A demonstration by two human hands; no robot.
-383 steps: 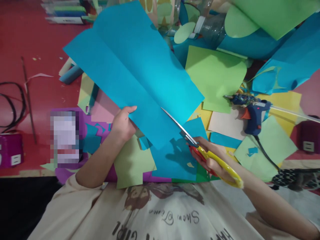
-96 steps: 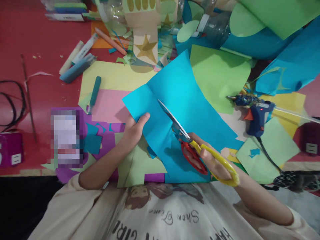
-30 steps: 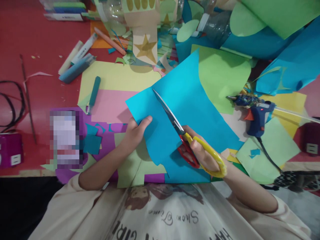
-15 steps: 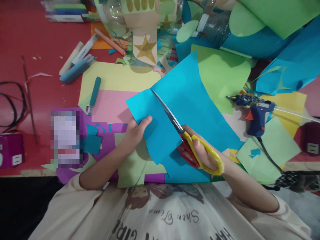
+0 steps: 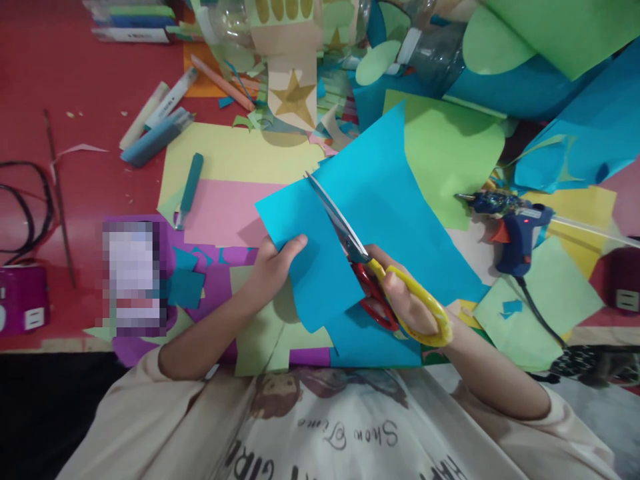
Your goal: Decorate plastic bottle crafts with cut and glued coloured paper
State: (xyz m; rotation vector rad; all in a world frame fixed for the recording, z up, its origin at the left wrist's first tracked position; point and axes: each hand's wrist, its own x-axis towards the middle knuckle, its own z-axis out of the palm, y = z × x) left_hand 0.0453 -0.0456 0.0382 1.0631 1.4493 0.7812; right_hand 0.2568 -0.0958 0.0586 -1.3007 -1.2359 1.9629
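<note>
A large sheet of blue paper [image 5: 377, 193] is held up in front of me, tilted. My left hand [image 5: 277, 263] pinches its left part, thumb on top and the other fingers hidden beneath. In my right hand [image 5: 403, 290] are scissors [image 5: 350, 240] with one yellow and one red handle loop. Their blades lie across the blue paper, with the tips at its upper left edge. A cut runs up through the sheet along the blades, and the left piece hangs partly apart near the handles. More blue paper [image 5: 375, 340] lies below, near my shirt.
A blue glue gun [image 5: 517, 233] lies to the right on coloured paper, its cord trailing down. Several markers [image 5: 155, 137] and a green cutter-like stick [image 5: 190, 187] are at left, near a blurred phone [image 5: 133, 273]. Plastic bottles [image 5: 435, 57] and paper scraps crowd the back.
The scissor blades have closed further across the blue paper, and the cut has lengthened towards its upper left edge. The left hand keeps its hold, shifted very slightly.
</note>
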